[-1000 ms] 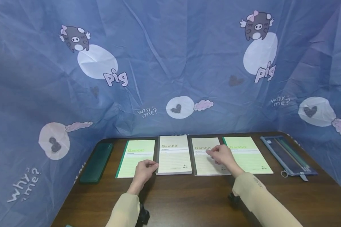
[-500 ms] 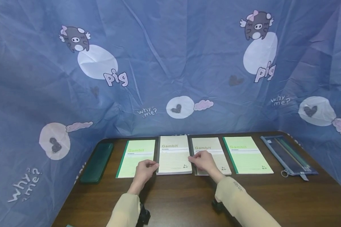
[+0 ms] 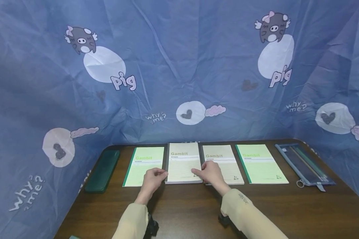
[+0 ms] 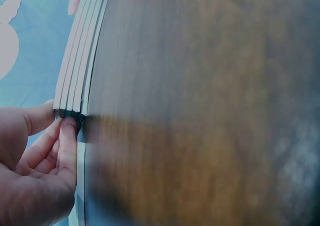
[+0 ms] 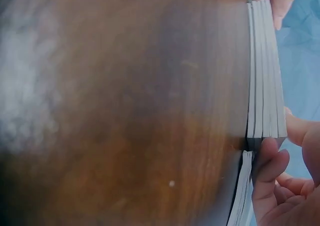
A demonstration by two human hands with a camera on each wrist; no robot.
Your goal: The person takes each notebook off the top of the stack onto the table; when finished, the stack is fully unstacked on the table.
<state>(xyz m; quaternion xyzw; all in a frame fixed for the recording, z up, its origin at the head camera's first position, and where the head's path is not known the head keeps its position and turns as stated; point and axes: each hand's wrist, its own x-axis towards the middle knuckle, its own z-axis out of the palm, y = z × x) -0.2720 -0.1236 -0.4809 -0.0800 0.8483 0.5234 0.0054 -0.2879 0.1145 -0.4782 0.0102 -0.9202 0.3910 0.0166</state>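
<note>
A stack of notebooks (image 3: 183, 164) with a cream "Gambit" cover lies in the row on the wooden table; the wrist views show several layers in it. My left hand (image 3: 153, 182) holds its near left corner, thumb at the top cover and curled fingers against the side (image 4: 62, 151). At the near right corner, my right hand (image 3: 211, 173) grips the stack with the thumb on the cover and fingers along the edge (image 5: 270, 168). That hand partly covers the cream notebook (image 3: 224, 162) to the right. A green-spined notebook (image 3: 146, 162) lies just left of the stack.
Another green-spined notebook (image 3: 261, 162) lies farther right, beside a blue zip mesh pouch (image 3: 306, 164) with pencils inside. A dark green case (image 3: 102, 171) is at the table's left edge. A patterned blue cloth (image 3: 155, 66) hangs behind the table (image 3: 185, 209).
My right hand has moved left from above the right cream notebook to the stack's near right corner, thumb now on its cover. My left hand has stayed at the left corner.
</note>
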